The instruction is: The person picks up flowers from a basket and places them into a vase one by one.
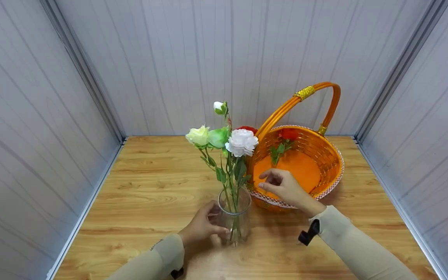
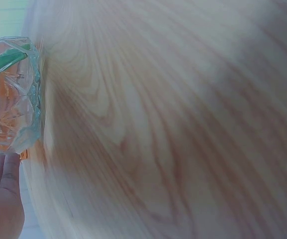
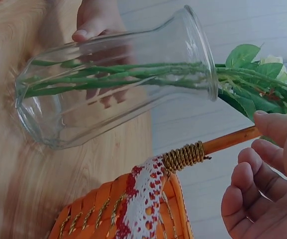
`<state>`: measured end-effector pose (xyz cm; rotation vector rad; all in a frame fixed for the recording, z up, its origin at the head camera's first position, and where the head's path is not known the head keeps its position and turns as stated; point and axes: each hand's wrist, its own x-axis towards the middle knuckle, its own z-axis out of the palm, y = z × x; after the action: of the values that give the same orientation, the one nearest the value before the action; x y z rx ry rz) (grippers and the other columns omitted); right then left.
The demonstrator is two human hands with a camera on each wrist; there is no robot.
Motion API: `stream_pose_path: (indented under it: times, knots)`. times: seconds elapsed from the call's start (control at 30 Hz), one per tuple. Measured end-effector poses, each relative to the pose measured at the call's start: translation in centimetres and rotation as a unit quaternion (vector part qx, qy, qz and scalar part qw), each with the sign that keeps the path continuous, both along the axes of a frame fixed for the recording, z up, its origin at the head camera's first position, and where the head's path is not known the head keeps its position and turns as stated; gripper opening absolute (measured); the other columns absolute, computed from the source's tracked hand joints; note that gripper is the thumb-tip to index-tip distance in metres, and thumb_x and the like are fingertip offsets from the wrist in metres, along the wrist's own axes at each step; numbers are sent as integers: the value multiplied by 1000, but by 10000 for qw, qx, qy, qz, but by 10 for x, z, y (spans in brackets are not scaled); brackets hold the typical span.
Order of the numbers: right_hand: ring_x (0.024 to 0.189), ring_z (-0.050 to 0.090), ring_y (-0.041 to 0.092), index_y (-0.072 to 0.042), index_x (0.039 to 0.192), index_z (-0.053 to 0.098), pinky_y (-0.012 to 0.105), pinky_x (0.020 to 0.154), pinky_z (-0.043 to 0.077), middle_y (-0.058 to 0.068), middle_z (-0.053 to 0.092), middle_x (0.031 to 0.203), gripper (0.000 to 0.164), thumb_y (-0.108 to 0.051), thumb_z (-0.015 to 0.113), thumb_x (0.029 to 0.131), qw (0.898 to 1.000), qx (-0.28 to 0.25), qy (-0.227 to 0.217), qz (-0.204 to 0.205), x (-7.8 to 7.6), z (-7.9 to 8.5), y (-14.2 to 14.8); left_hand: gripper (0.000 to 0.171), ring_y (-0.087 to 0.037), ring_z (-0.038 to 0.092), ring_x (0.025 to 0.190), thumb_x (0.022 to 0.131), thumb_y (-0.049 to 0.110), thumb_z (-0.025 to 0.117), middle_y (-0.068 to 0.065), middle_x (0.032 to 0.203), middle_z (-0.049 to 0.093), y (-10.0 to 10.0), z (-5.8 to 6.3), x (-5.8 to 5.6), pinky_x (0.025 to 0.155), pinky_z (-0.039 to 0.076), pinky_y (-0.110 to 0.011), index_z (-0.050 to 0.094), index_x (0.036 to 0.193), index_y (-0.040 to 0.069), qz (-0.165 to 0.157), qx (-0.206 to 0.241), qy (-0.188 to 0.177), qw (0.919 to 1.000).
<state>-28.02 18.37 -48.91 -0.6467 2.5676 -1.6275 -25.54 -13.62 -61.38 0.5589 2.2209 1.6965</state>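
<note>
A clear glass vase [image 1: 243,223] stands on the table, with several green stems inside. My left hand [image 1: 202,225] holds its left side, thumb in front and fingers round the back. Above its mouth rise a white ruffled flower [image 1: 242,142], a pale yellow rose [image 1: 198,136], a green bloom [image 1: 218,137] and a white bud [image 1: 219,107]. My right hand [image 1: 284,188], fingers loosely bent and holding nothing, hovers over the near rim of the orange basket [image 1: 331,171]. In the basket leans a red flower [image 1: 288,134] with green leaves.
The basket's tall arched handle [image 1: 336,97] rises right of the bouquet. Part of another red flower [image 1: 248,128] shows behind the white one; where its stem stands is hidden. Panelled walls [image 1: 216,58] enclose the wooden table [image 1: 150,186] at the back and sides.
</note>
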Motion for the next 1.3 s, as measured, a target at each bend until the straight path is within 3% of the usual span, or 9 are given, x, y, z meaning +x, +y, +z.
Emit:
stream_pose_path:
  times: [0.2,0.5,0.73,0.97,1.17,1.3]
  knots:
    - [69,58,7,3,118,73,19,64,48,22,72,88,22,-12,75,103,9999,19,-39,-166,-6,-3,11,65,-41,62,137,80,9,96,-13,138,67,0,0,0,122,49,-61,60,135,10,6,-51,11,10000]
    - [72,56,8,3,118,74,19,67,49,13,71,89,22,-13,75,103,9985,33,-118,-539,-16,-8,28,64,-40,62,136,80,13,97,-11,137,68,-1,-1,-1,122,49,-62,61,134,11,-10,-173,6,9998]
    - [71,57,7,4,116,75,19,65,50,8,70,85,21,-12,76,102,9973,-106,-109,-720,-26,-4,39,65,-40,63,136,80,13,96,-11,137,68,-1,0,-2,122,49,-62,61,135,12,-11,-151,-82,9999]
    - [68,58,6,4,116,73,20,62,54,0,69,82,22,-13,74,104,9949,-256,-301,-932,-38,2,54,67,-39,62,134,79,12,98,-12,135,67,0,-1,-1,120,50,-62,60,134,10,-8,-168,57,9998]
    - [67,56,6,9,120,71,23,63,55,8,70,87,30,-16,74,105,9927,-198,-543,-1055,-50,-1,62,65,-38,62,134,80,12,97,-11,135,67,-1,-1,-1,121,49,-62,60,134,10,-27,-91,6,10000]
    - [68,57,9,6,120,72,24,65,57,8,70,88,28,-19,73,105,9903,-176,-757,-1155,-58,-5,63,66,-38,62,135,80,11,97,-11,135,67,-1,1,-1,122,48,-63,60,134,11,8,-27,-58,10000]
